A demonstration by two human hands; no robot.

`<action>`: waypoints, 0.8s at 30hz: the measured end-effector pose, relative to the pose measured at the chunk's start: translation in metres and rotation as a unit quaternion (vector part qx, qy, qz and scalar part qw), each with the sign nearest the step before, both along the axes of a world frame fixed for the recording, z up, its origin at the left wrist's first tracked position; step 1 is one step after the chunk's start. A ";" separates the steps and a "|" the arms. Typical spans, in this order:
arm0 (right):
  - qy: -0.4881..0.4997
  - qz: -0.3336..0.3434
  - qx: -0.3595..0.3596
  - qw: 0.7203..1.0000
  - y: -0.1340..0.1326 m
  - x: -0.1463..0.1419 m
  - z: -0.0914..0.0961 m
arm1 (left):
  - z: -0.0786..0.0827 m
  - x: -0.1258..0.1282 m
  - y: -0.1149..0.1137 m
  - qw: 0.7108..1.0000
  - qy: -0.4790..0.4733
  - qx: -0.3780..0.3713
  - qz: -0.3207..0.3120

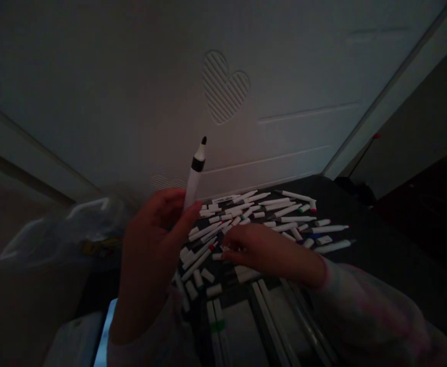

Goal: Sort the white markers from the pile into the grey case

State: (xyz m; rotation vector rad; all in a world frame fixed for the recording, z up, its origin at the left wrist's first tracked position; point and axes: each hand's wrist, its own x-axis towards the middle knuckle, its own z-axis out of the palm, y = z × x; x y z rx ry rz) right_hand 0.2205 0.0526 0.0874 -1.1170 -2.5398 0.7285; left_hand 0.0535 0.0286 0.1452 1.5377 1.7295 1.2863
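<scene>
My left hand [158, 239] grips a white marker [193, 186] upright between thumb and fingers. The marker is uncapped, with a black tip at the top and a black band below it. Over the heap of loose markers [242, 204] and caps my right hand [262, 250] reaches down, its fingers curled toward the thumb. A white cap [218, 256] lies right by that thumb. Whatever may be between the right fingertips is too dark and small to make out. Many of the scattered markers are uncapped, with tips of red, green and other colours.
Behind the dark table [380, 275] rises a white panel with a striped raised heart [225, 86]. A clear plastic container [63, 229] sits at left, above a lit screen edge [106, 331]. In front, paired white markers [216, 326] lie in rows beside flat pale pieces.
</scene>
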 end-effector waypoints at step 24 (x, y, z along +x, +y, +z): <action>-0.104 -0.149 0.005 0.983 0.027 0.072 0.009 | 0.003 -0.002 0.001 0.999 -0.045 -0.001 -0.010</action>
